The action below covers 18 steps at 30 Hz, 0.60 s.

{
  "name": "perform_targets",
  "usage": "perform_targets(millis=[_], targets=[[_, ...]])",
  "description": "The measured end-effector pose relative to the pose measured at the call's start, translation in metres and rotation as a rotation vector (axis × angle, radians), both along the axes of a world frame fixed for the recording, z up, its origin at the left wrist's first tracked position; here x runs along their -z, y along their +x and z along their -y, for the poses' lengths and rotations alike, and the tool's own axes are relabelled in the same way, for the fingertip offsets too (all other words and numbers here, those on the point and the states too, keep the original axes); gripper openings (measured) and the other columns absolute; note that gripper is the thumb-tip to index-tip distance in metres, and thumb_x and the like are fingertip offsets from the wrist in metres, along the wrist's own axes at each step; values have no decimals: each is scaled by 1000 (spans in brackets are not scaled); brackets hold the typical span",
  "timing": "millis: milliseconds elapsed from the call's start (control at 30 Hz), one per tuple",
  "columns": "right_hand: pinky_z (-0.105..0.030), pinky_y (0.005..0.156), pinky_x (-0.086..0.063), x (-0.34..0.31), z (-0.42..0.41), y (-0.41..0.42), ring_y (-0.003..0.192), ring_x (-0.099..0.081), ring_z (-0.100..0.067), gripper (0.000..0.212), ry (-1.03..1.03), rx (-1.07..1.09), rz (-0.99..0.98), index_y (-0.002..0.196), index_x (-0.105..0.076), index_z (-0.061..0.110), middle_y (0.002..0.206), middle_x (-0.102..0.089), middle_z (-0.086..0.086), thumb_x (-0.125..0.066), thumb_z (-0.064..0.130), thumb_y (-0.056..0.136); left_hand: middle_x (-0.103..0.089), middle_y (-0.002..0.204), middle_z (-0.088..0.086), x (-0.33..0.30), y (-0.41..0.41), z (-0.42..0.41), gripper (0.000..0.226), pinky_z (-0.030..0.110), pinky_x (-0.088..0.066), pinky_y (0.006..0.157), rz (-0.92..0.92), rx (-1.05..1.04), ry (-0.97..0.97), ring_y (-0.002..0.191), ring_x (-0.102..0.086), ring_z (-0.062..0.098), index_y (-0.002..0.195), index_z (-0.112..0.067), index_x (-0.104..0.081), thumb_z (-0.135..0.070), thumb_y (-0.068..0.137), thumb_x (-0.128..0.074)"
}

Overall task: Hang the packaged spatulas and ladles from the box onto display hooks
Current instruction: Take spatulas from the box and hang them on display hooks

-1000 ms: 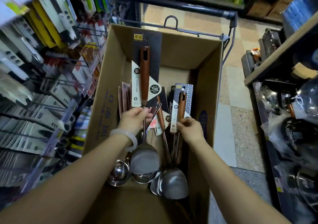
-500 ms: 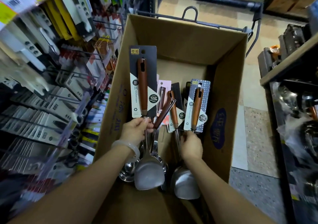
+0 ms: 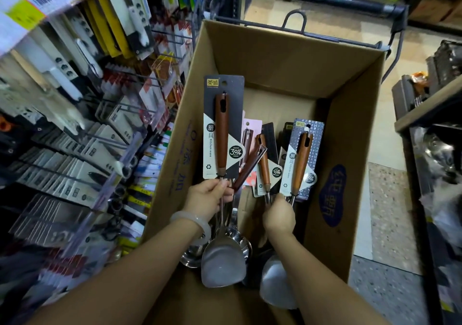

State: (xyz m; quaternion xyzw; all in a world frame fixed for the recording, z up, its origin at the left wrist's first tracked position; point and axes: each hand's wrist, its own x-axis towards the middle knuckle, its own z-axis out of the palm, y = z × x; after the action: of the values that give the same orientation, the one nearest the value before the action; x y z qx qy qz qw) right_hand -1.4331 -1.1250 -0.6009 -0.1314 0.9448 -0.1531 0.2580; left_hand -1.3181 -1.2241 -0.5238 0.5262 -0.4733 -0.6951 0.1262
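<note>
Steel spatula point(image 3: 223, 262), carded: rigid, light, slick; hold at shank. Left hand point(image 3: 208, 197) closed on it; right hand point(image 3: 278, 214) closed on ladle point(image 3: 298, 164) shank.

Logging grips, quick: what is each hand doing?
Left hand: closed on the spatula.
Right hand: closed on a ladle.

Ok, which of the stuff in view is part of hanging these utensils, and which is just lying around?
Part of the job:
left hand
right hand
dark-card spatula
patterned-card utensil
cardboard box
display hooks

Lying about:
power strips
bagged cookware
</note>
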Motion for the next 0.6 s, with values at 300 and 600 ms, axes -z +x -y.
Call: perform_targets(millis=[300,600], targets=[[-33,79,-51,-8,-15,-5,89,-64,-27,41,-275,255,301,125,-55,13,96,-68,-12,-56,3,85,-66,56,-8,-9,-3,-2,23,27,-43,67,-25,-19,-32,67,-61,13,71,-19,-63,-13,91,-54],[-23,57,-48,-40,2,3,52,-56,-12,34,-911,629,743,108,-50,16,67,-54,-7,-37,-11,93,-64,74,0,-13,0,2,20,22,-41,61,-62,14,-59,50,-63,-5,75,-19,-62,-13,92,-53]])
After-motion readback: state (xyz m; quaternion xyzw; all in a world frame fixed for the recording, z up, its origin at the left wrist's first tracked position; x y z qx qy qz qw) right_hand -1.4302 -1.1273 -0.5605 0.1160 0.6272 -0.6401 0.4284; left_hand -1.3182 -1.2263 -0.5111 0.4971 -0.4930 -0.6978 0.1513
